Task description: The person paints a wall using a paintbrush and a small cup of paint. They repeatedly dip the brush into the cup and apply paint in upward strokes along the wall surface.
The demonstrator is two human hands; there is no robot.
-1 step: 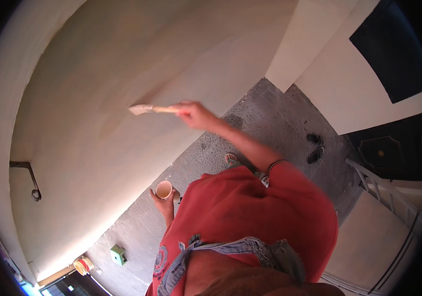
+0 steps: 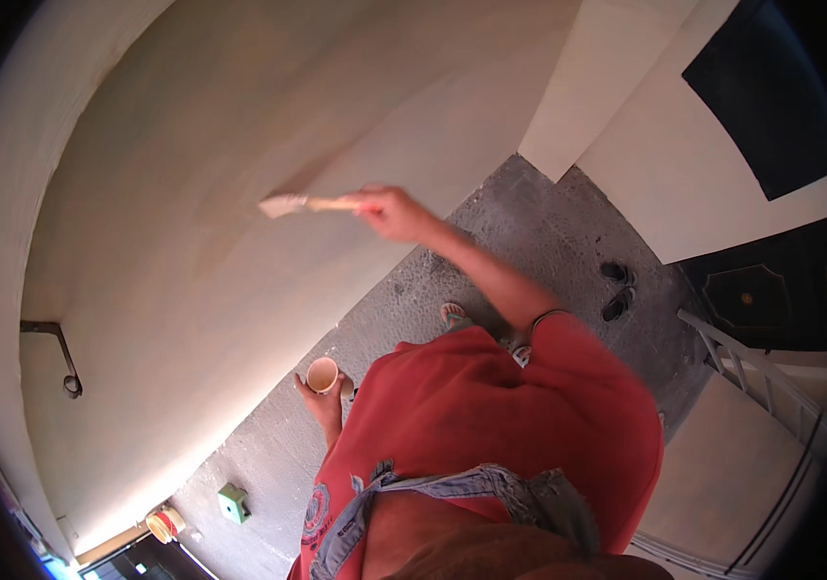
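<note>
My right hand (image 2: 392,213) is closed around the wooden handle of a paintbrush (image 2: 283,204). The brush's pale bristles point left and are at the large cream-coloured wall (image 2: 172,290); whether they touch it I cannot tell for sure. Lower down, close to my body, my left hand (image 2: 322,404) grips a small cup (image 2: 323,373) from below and the side. Pinkish-beige content shows inside the cup. A faint darker patch and the arm's shadow lie on the wall around the brush.
On the rough grey floor (image 2: 520,222) rest a pair of dark sandals (image 2: 617,292), a green stool (image 2: 233,504) and a white bucket with red (image 2: 165,524). A metal bracket (image 2: 63,358) juts from the wall at left. A ladder (image 2: 752,367) leans at right, near a dark door (image 2: 747,301).
The paintbrush and my right hand have shifted slightly right and a little up along the wall. My left hand with the cup has barely moved.
</note>
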